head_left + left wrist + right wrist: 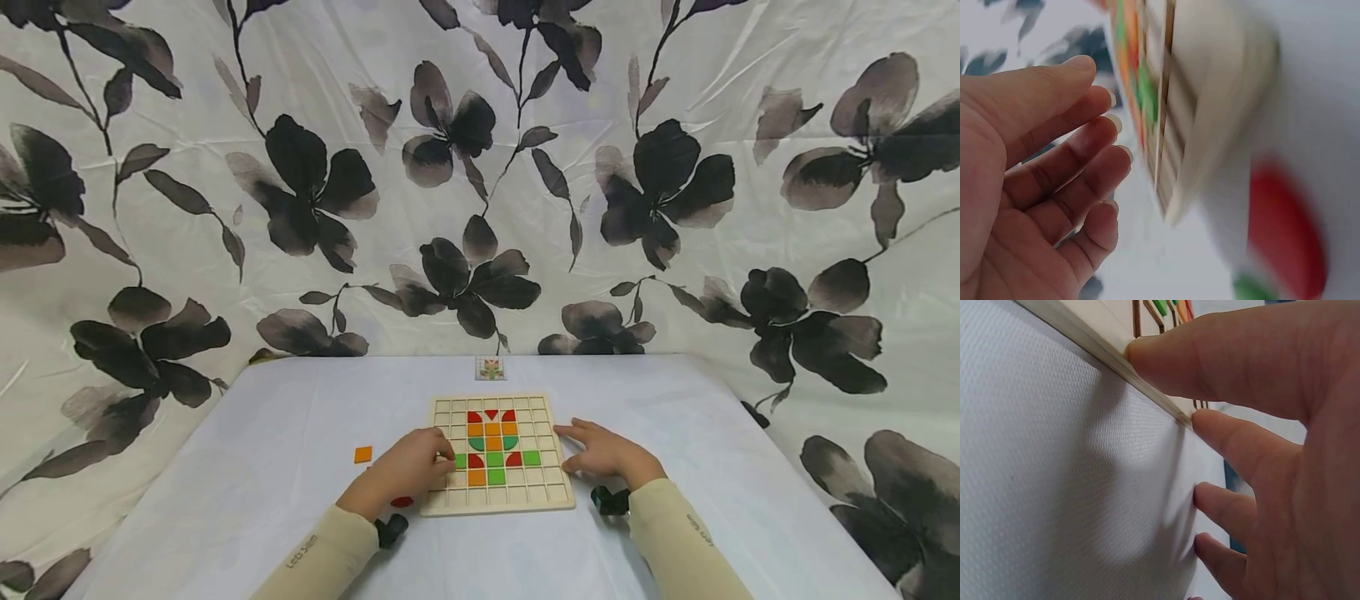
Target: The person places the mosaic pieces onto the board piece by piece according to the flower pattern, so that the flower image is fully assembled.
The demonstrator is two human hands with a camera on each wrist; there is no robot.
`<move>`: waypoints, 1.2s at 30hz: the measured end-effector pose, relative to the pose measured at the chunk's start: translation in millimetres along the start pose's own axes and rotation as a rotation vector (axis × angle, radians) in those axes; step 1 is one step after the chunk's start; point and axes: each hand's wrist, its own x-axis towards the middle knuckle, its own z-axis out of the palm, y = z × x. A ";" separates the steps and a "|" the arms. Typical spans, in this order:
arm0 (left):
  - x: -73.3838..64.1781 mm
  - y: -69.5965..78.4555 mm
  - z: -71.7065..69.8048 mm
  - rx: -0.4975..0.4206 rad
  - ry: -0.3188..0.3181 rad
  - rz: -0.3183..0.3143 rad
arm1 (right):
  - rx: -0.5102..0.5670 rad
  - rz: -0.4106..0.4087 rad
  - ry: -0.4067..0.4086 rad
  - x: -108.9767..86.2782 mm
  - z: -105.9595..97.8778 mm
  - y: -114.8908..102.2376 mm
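A wooden grid board (557,493) lies on the table, holding several red, orange and green tiles in a flower-like figure. My left hand (408,467) is over the board's left edge, fingertips beside a green square tile (461,461). In the left wrist view its fingers are loosely bent, with a gap between thumb and fingers and nothing held. On the opposite side, my right hand (611,454) spreads its fingers, thumb (1172,365) and index fingertip touching the board's right edge.
Left of the board lie an orange square tile (363,454) and a red piece (402,502), with a green piece (1252,289) near it. A small picture card (491,368) showing a tile figure stands at the table's back, before a flowered cloth (465,208).
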 end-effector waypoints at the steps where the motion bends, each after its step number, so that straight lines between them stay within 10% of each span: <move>1: -1.6 -5.0 -4.9 -0.004 0.017 -0.023 | -0.004 0.002 0.000 0.1 0.3 -0.3; 8: -16.5 -48.8 -36.6 0.033 0.036 -0.201 | -0.013 0.002 0.004 -0.3 1.2 -1.7; 17: -34.5 -99.4 -51.9 0.076 -0.056 -0.272 | -0.004 0.019 -0.008 -0.8 0.9 -2.6; 36: -24.0 -93.9 -38.1 0.004 -0.008 -0.285 | 0.001 0.012 0.002 -3.7 0.3 -3.5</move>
